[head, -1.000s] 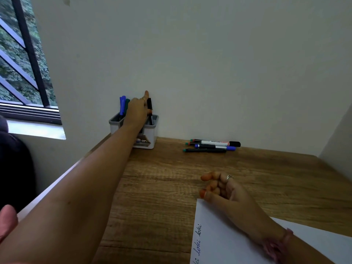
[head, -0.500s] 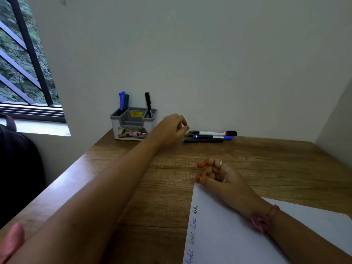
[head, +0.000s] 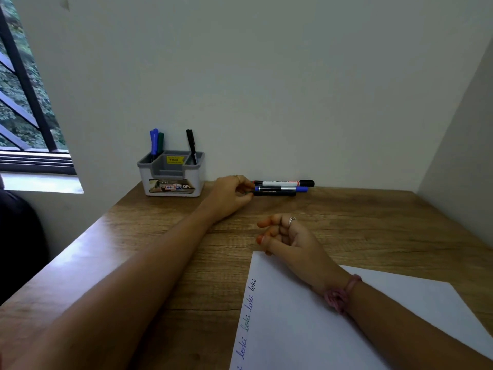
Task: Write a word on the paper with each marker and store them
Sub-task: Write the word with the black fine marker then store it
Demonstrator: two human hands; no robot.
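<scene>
Two hands work over the wooden desk [head: 160, 263]: the left hand [head: 231, 194] pinches the end of the nearest of three markers [head: 280, 188] lying by the wall, while the right hand [head: 286, 237] rests loosely curled, holding nothing, at the top edge of the paper [head: 293, 329]. Left of them, the organizer [head: 170, 180] holds upright pens.

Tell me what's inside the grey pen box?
The grey pen box holds a blue marker and a green marker in its left pocket, a black marker in its right. Their lower ends are hidden inside.
</scene>
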